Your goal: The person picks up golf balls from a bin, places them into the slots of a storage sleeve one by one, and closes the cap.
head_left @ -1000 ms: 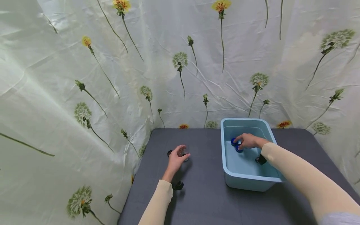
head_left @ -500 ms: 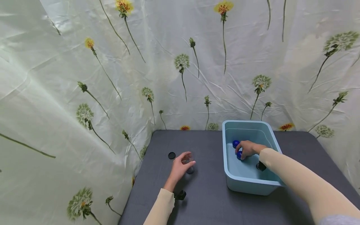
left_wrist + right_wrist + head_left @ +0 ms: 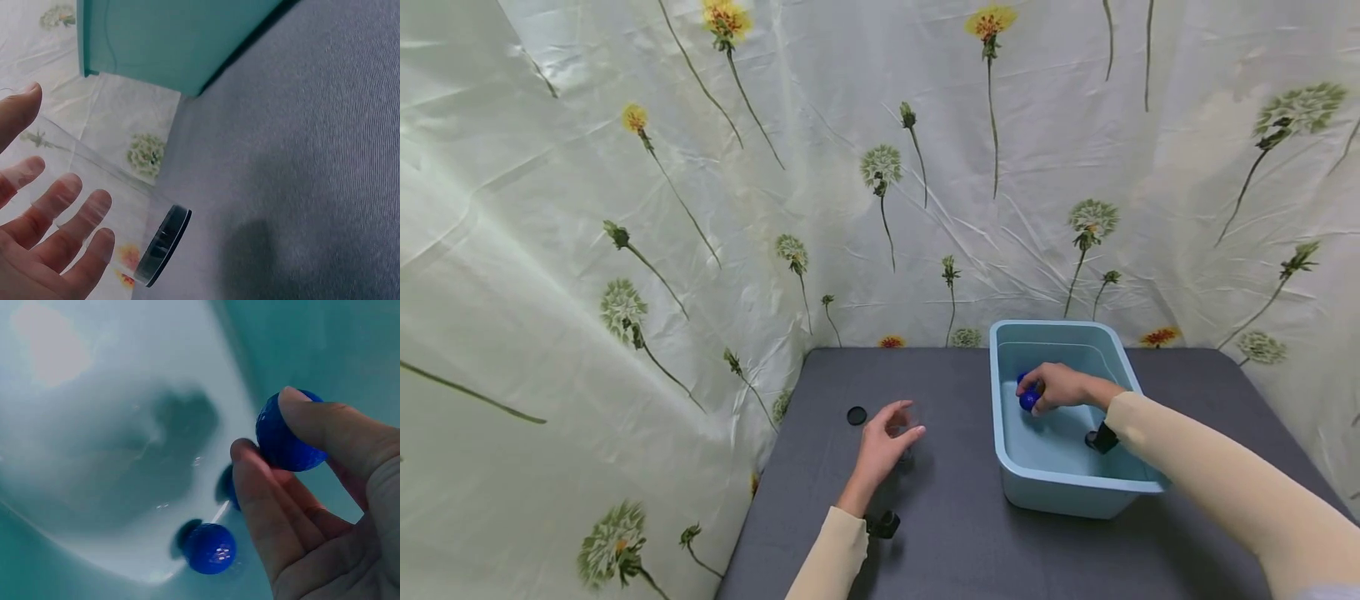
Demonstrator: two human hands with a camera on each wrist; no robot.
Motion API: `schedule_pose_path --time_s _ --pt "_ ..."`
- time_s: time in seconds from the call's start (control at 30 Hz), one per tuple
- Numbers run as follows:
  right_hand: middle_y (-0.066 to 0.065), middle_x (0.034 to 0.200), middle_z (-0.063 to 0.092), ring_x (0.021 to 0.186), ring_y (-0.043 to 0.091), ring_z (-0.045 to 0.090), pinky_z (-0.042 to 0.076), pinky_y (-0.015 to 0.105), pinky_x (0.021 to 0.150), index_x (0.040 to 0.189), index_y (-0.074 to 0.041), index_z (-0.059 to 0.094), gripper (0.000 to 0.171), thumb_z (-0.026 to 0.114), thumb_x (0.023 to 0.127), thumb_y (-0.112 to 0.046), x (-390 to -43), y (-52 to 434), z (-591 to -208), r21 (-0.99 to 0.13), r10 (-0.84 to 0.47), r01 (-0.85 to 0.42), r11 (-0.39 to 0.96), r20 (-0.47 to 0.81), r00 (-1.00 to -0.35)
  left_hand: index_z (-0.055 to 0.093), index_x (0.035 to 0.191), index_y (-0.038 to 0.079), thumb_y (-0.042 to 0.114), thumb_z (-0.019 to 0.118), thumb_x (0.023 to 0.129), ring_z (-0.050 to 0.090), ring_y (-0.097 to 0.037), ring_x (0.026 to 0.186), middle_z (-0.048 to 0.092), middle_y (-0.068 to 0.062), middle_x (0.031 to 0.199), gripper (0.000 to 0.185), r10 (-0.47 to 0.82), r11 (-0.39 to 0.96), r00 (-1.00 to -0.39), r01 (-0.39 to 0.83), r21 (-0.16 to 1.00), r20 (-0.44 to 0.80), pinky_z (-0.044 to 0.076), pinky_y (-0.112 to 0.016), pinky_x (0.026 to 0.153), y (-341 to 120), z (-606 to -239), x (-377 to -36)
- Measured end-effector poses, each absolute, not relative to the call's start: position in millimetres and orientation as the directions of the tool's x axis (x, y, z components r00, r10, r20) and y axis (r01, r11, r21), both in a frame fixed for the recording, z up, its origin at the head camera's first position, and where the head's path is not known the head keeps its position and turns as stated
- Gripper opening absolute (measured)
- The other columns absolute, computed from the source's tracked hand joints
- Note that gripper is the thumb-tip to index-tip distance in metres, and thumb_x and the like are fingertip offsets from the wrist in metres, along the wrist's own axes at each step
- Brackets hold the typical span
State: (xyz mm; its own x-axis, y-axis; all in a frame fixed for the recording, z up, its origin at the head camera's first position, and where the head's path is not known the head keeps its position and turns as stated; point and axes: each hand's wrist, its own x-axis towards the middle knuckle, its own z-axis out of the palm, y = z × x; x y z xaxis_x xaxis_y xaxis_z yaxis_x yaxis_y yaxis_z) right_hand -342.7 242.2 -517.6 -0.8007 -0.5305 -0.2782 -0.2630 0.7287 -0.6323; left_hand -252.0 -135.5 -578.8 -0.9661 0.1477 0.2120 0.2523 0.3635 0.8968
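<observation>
My left hand (image 3: 883,446) grips a clear plastic cylinder (image 3: 94,165), its fingers showing through the transparent wall. The cylinder is tilted in the left wrist view, with a dark round base (image 3: 164,245) at its lower end. Inside the light-blue bin (image 3: 1067,478), my right hand (image 3: 1057,387) pinches a blue dimpled ball (image 3: 289,434), like a golf ball, between thumb and fingers. On the bin floor lies another blue ball (image 3: 210,548). A further blue ball (image 3: 234,487) is mostly hidden behind the fingers.
A round black lid (image 3: 856,415) lies on the dark grey table (image 3: 955,542), beyond and left of the left hand. The bin's tall walls surround the right hand. A flower-printed curtain (image 3: 820,192) hangs along the back and left side.
My right hand has closed its fingers on a blue ball and shifted it slightly. My left hand has come a little nearer and to the right with the cylinder, leaving the lid in fuller sight.
</observation>
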Motion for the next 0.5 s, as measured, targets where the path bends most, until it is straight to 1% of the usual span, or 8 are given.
schedule_pose_path --time_s 0.07,0.13,0.23,0.27,0.37,0.43,0.47,0.5 --pt "0.013 0.113 0.067 0.097 0.024 0.063 0.057 0.037 0.076 0.122 -0.004 0.07 0.042 0.083 0.081 -0.005 -341 243 -513 -0.661 -0.54 -0.258 0.705 -0.265 -0.799 0.061 0.134 0.03 0.041 0.077 0.089 0.064 -0.019 0.104 0.066 -0.012 0.111 0.05 0.159 0.354 -0.963 0.262 0.898 0.219 0.048 -0.045 0.099 -132 -577 -250" --pt "0.011 0.112 0.067 0.098 0.025 0.063 0.056 0.038 0.078 0.123 -0.005 0.069 0.042 0.082 0.082 -0.005 -339 243 -509 -0.679 -0.548 -0.259 0.687 -0.249 -0.799 0.061 0.134 0.03 0.04 0.077 0.089 0.065 -0.02 0.104 0.065 -0.015 0.11 0.049 0.169 0.341 -0.958 0.277 0.898 0.231 0.048 -0.046 0.1 -129 -575 -249" --pt "0.01 0.111 0.068 0.1 0.026 0.063 0.056 0.04 0.081 0.124 -0.003 0.068 0.043 0.081 0.083 -0.005 -336 242 -503 -0.685 -0.56 -0.28 0.672 -0.223 -0.798 0.061 0.135 0.028 0.036 0.077 0.09 0.066 -0.027 0.106 0.064 -0.014 0.107 0.049 0.169 0.327 -0.953 0.294 0.898 0.25 0.049 -0.047 0.099 -125 -572 -248" --pt "0.009 0.111 0.068 0.1 0.026 0.062 0.056 0.04 0.082 0.124 -0.004 0.068 0.043 0.081 0.083 -0.004 -335 242 -501 -0.688 -0.558 -0.28 0.67 -0.218 -0.8 0.061 0.134 0.029 0.037 0.077 0.089 0.066 -0.028 0.106 0.064 -0.015 0.107 0.049 0.167 0.324 -0.953 0.295 0.899 0.253 0.049 -0.047 0.099 -124 -571 -248" --pt "0.009 0.112 0.067 0.101 0.027 0.061 0.056 0.041 0.084 0.122 -0.005 0.069 0.041 0.081 0.083 -0.005 -331 242 -497 -0.691 -0.551 -0.279 0.667 -0.204 -0.809 0.061 0.135 0.029 0.038 0.077 0.089 0.066 -0.03 0.107 0.063 -0.009 0.106 0.049 0.163 0.316 -0.951 0.302 0.9 0.262 0.049 -0.046 0.099 -122 -569 -247" --pt "0.009 0.114 0.067 0.102 0.027 0.06 0.055 0.041 0.084 0.122 -0.006 0.069 0.041 0.082 0.083 -0.005 -329 242 -493 -0.697 -0.539 -0.27 0.664 -0.197 -0.819 0.06 0.136 0.029 0.037 0.078 0.089 0.066 -0.028 0.107 0.063 -0.007 0.108 0.05 0.161 0.318 -0.952 0.299 0.9 0.26 0.049 -0.046 0.099 -121 -567 -245" --pt "0.01 0.114 0.067 0.102 0.028 0.06 0.055 0.041 0.083 0.121 -0.007 0.069 0.041 0.082 0.083 -0.006 -327 242 -492 -0.701 -0.536 -0.267 0.661 -0.192 -0.822 0.06 0.136 0.031 0.04 0.077 0.089 0.066 -0.026 0.107 0.064 -0.005 0.109 0.051 0.167 0.314 -0.95 0.306 0.899 0.265 0.049 -0.045 0.099 -122 -567 -245" --pt "0.011 0.115 0.067 0.102 0.029 0.06 0.055 0.042 0.083 0.122 -0.006 0.069 0.041 0.082 0.083 -0.006 -325 242 -490 -0.703 -0.535 -0.269 0.658 -0.186 -0.824 0.06 0.137 0.03 0.04 0.078 0.089 0.066 -0.025 0.107 0.063 -0.001 0.109 0.052 0.167 0.317 -0.95 0.307 0.897 0.266 0.049 -0.044 0.099 -122 -567 -245"
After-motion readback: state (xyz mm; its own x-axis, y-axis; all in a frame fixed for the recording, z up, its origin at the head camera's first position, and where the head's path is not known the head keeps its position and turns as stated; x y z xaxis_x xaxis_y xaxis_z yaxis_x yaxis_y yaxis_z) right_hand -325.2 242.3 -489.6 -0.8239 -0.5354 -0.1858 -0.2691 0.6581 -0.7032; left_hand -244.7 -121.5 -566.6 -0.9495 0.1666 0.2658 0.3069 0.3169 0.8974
